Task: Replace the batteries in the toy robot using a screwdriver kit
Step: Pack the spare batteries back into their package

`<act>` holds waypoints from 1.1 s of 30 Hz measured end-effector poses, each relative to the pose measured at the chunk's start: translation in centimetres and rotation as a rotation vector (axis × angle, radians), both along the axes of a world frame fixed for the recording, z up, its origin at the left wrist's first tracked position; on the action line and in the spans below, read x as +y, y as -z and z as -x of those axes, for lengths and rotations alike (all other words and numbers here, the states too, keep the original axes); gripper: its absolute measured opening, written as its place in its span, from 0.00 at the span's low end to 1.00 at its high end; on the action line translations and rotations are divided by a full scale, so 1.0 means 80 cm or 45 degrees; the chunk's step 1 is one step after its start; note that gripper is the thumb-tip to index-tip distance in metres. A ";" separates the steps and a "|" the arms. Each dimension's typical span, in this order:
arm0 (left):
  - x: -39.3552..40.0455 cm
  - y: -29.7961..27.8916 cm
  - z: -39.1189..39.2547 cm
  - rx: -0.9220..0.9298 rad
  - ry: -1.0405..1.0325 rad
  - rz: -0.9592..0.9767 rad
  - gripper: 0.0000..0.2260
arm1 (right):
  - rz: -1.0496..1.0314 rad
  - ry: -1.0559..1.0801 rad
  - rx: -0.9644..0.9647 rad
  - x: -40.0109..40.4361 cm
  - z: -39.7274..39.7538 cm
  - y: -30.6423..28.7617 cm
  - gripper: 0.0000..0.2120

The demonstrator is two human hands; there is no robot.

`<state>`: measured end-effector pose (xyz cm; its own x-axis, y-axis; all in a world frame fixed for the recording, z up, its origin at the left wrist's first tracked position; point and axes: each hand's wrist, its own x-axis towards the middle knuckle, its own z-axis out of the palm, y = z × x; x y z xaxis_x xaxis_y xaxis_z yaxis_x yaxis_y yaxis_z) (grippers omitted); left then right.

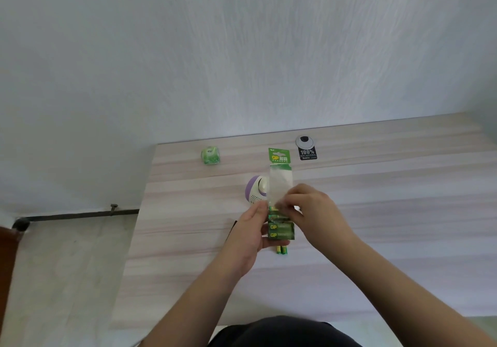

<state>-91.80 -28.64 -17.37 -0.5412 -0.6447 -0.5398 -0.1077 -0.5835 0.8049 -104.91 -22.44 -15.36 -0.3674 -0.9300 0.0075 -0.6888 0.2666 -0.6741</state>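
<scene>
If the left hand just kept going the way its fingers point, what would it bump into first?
Probably the purple and white toy robot lying just beyond the left hand, which holds the battery pack. Depth is hard to judge here.

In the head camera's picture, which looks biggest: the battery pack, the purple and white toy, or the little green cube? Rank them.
1. battery pack, though held nearer the camera
2. purple and white toy, partly hidden
3. green cube
</scene>
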 end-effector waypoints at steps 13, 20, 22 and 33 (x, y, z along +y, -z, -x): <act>-0.005 0.012 -0.011 -0.046 0.071 0.137 0.12 | -0.054 -0.028 -0.028 0.003 -0.006 0.008 0.12; -0.012 0.011 -0.019 -0.116 -0.009 0.194 0.11 | 0.166 0.131 -0.274 0.005 -0.010 0.010 0.11; -0.015 0.011 -0.022 -0.132 -0.047 0.185 0.11 | 0.296 0.350 -0.448 0.011 -0.013 0.013 0.13; -0.012 0.008 -0.047 -0.064 -0.153 0.053 0.10 | -0.374 0.517 -0.513 0.017 -0.033 0.199 0.12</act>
<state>-88.01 -29.58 -17.99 -0.4316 -0.7257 -0.5358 -0.0802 -0.5607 0.8241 -102.27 -21.10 -31.30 -0.6114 -0.6586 -0.4386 -0.2024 0.6660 -0.7180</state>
